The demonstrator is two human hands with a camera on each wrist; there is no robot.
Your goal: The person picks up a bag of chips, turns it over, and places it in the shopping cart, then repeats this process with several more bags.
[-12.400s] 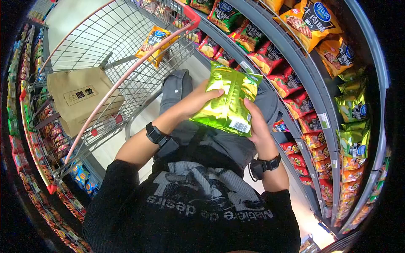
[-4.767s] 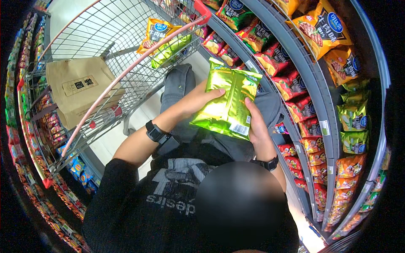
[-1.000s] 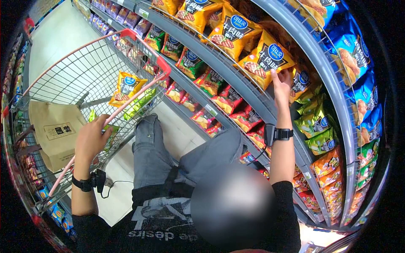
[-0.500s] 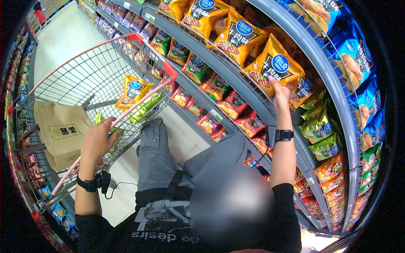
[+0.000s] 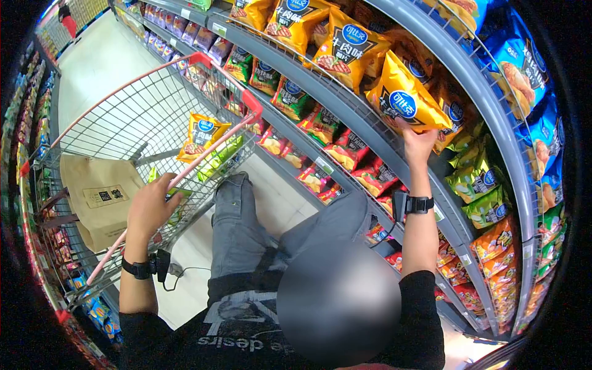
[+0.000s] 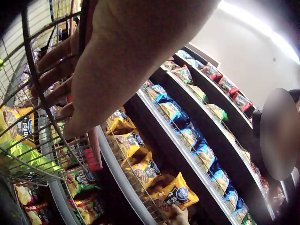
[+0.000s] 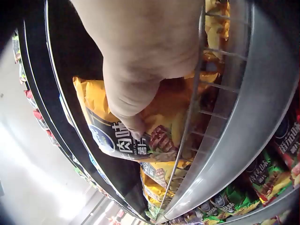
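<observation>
My right hand point(image 5: 419, 145) pinches the lower edge of a yellow chip bag point(image 5: 407, 102) at the shelf front. In the right wrist view, the thumb of that hand point(image 7: 136, 65) lies on the front of the bag point(image 7: 93, 98), beside the wire guard; its other fingers are hidden. The left wrist view also shows this bag point(image 6: 180, 191), with my right fingertips at its lower edge. My left hand point(image 5: 151, 206) rests over the cart's pink rail point(image 5: 213, 145); its fingers point(image 6: 58, 58) look fairly straight behind the wires.
The cart holds a brown paper bag point(image 5: 102, 197), a yellow chip bag point(image 5: 202, 137) and green bags point(image 5: 219, 161). Shelves of red point(image 5: 376, 172), green point(image 5: 484, 206) and blue bags point(image 5: 518, 77) curve along the right. Behind the cart, a person point(image 5: 66, 20) stands far down the aisle.
The yellow bag at my right hand has tipped, its lower edge now lifted outward over the shelf front. My left hand stays at the rail. Earlier, both hands held a green bag.
</observation>
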